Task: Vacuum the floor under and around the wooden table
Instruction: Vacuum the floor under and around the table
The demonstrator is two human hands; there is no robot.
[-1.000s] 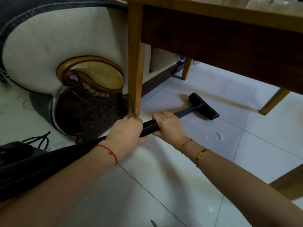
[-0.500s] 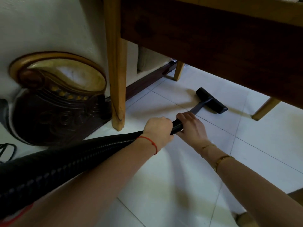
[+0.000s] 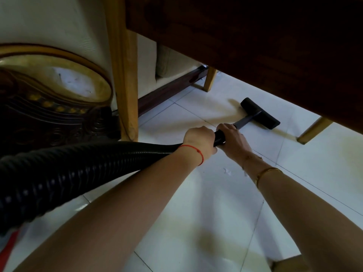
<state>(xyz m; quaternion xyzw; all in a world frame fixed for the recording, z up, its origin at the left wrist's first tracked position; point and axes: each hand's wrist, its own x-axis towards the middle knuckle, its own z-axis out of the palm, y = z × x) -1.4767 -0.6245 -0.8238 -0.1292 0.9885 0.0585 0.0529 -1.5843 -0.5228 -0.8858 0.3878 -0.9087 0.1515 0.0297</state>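
Both hands grip the ribbed black corrugated vacuum hose (image 3: 102, 163) where it meets the wand: the left hand (image 3: 199, 139) is curled round the hose nearer the body, and the right hand (image 3: 232, 139) is wrapped round it just ahead, by the short grey metal wand (image 3: 244, 121). The flat black rectangular floor nozzle (image 3: 260, 113) sits on the pale tiled floor (image 3: 196, 203), under the dark underside of the light wooden counter (image 3: 255, 36) and well inside its near leg (image 3: 125, 75).

This looks like the under-counter pass, mid-stroke. Small white scraps (image 3: 227, 171) lie on the tiles nearer than the nozzle, so the next move probably calls for drawing the nozzle back over them, keeping it flat.
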